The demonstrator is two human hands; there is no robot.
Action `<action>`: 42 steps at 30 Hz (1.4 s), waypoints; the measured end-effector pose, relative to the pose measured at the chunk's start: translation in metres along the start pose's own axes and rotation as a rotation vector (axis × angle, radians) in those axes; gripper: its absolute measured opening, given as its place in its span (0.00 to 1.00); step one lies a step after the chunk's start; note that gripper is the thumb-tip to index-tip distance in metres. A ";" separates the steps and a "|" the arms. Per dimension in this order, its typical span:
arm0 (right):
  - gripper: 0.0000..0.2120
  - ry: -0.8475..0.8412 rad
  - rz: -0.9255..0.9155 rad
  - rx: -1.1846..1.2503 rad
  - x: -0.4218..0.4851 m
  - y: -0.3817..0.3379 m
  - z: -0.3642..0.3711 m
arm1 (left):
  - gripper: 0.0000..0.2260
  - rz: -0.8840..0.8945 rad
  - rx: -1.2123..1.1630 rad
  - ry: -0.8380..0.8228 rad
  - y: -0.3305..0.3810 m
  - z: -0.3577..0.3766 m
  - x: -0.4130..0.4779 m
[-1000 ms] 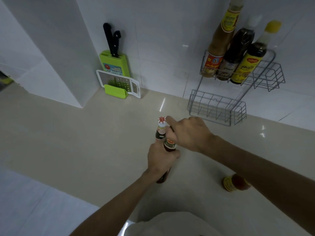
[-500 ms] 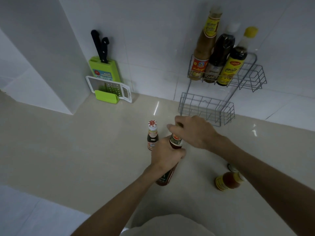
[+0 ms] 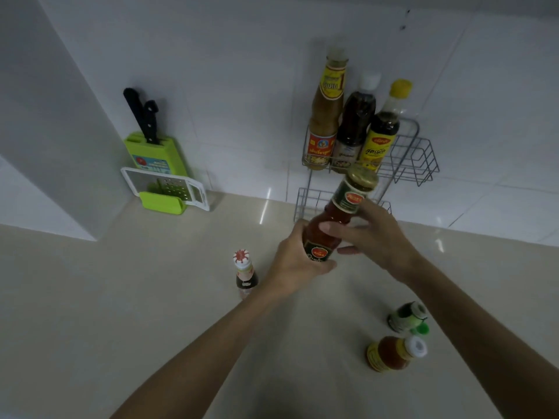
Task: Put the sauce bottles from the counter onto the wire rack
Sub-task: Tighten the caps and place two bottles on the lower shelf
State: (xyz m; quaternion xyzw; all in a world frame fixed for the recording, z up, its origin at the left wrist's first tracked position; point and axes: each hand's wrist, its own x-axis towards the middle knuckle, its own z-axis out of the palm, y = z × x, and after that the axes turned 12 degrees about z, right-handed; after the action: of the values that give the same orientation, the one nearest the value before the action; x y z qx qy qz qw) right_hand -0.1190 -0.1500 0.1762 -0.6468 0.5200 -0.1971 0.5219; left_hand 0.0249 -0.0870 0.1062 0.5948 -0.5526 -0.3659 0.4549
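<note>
- Nearest me, an orange sauce bottle and a green-capped bottle stand on the glossy beige counter.
- My left hand wraps the red sauce bottle, lifted and tilted; my right hand lies loosely against its neck.
- A small red-capped bottle stands just left.
- Beyond, the wire rack holds three tall bottles against white tile.

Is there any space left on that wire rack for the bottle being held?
Yes. The upper shelf is bare right of the three bottles, which crowd its left side. The lower shelf, behind the held bottle, looks bare where visible.
</note>
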 end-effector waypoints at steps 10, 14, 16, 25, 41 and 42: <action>0.22 0.322 -0.320 -0.079 0.086 0.047 0.020 | 0.30 -0.316 0.219 -0.331 -0.010 -0.062 0.122; 0.19 0.299 -0.290 -0.159 0.129 0.050 0.031 | 0.31 -0.380 0.226 -0.408 -0.034 -0.046 0.138; 0.18 0.293 -0.247 -0.164 0.146 0.054 0.034 | 0.29 -0.424 0.179 -0.412 -0.047 -0.040 0.145; 0.27 0.227 -0.096 -0.336 0.182 0.064 0.039 | 0.25 -0.499 -0.212 -0.341 -0.088 -0.039 0.152; 0.25 0.266 0.142 -0.179 0.168 0.061 0.064 | 0.25 -0.369 -0.181 -0.198 -0.086 -0.083 0.127; 0.22 0.352 0.122 -0.164 0.158 0.060 0.068 | 0.23 -0.331 -0.245 -0.119 -0.091 -0.092 0.113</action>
State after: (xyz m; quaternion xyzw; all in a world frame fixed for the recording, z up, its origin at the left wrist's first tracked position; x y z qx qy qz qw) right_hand -0.0325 -0.2519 0.0521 -0.6099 0.6560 -0.2320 0.3793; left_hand 0.1547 -0.1889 0.0576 0.5950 -0.4245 -0.5347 0.4241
